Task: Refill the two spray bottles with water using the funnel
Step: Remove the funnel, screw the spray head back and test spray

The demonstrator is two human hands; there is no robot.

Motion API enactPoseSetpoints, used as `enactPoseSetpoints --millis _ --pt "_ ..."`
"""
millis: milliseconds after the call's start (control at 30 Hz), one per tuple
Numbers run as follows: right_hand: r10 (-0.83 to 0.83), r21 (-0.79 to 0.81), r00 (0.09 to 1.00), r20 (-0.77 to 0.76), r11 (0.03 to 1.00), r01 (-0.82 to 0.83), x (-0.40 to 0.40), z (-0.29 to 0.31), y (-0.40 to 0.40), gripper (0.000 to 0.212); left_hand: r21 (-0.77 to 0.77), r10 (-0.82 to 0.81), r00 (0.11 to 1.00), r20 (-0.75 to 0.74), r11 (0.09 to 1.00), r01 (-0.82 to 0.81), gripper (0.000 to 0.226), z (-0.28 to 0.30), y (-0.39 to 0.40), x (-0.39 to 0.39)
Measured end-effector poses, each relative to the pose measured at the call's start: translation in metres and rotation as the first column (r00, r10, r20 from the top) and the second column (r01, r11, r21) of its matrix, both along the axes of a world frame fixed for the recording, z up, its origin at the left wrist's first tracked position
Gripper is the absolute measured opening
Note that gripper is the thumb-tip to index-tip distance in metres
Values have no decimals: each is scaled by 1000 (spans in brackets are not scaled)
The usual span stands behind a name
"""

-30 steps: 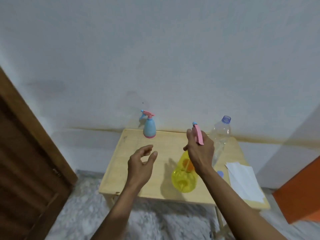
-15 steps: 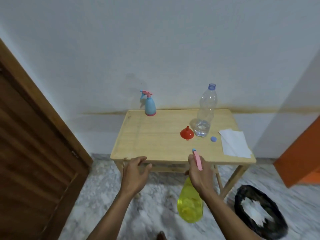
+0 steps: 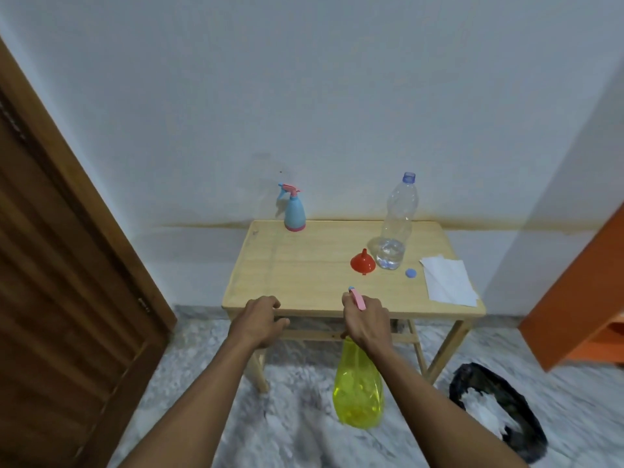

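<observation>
A brown wooden door [image 3: 67,298] fills the left edge, against a pale wall. Next comes a small wooden table [image 3: 304,265] standing on a marbled floor. At its far left corner a blue spray bottle [image 3: 294,211] with a pink trigger head stands upright, close to the wall. Over the near edge of the table the left hand [image 3: 260,320] hangs with its fingers loosely curled and grasping nothing. Just to its right, the right hand [image 3: 366,320] is wrapped around the neck of a yellow spray bottle [image 3: 358,390]; the pink trigger pokes up above the knuckles while the see-through body hangs down in front of the table, above the floor. Farther back on the tabletop a red funnel [image 3: 362,261] sits wide end down, spout up, just beside a clear plastic bottle [image 3: 396,224] that is uncapped and holds a little water at the bottom. Its blue cap [image 3: 410,272] lies near its base, and white paper [image 3: 449,280] rests at the table's right side. A black bag [image 3: 503,410] sits on the floor at lower right, beside an orange cabinet [image 3: 580,292].
</observation>
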State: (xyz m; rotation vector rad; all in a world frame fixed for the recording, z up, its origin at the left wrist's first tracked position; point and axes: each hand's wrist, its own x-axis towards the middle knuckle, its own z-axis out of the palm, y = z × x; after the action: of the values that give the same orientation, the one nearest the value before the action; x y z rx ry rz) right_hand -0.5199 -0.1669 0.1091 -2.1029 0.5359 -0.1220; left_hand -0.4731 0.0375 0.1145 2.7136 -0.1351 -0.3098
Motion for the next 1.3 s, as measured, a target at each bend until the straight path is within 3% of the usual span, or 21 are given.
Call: enactPoseSetpoints --millis 533,1033,1300 --pt "-164 -102 972 -171 984 148 24 -11 19 49 -72 -90 987 -134 994 80 60 -34 -2 42" --pt "-60 -121 975 -215 992 34 51 -18 41 50 -79 63 991 -122 994 -73 59 -35 33 61" --pt "28 -66 989 -142 997 -38 64 -4 71 46 -89 76 995 -64 993 -81 58 -23 48 75"
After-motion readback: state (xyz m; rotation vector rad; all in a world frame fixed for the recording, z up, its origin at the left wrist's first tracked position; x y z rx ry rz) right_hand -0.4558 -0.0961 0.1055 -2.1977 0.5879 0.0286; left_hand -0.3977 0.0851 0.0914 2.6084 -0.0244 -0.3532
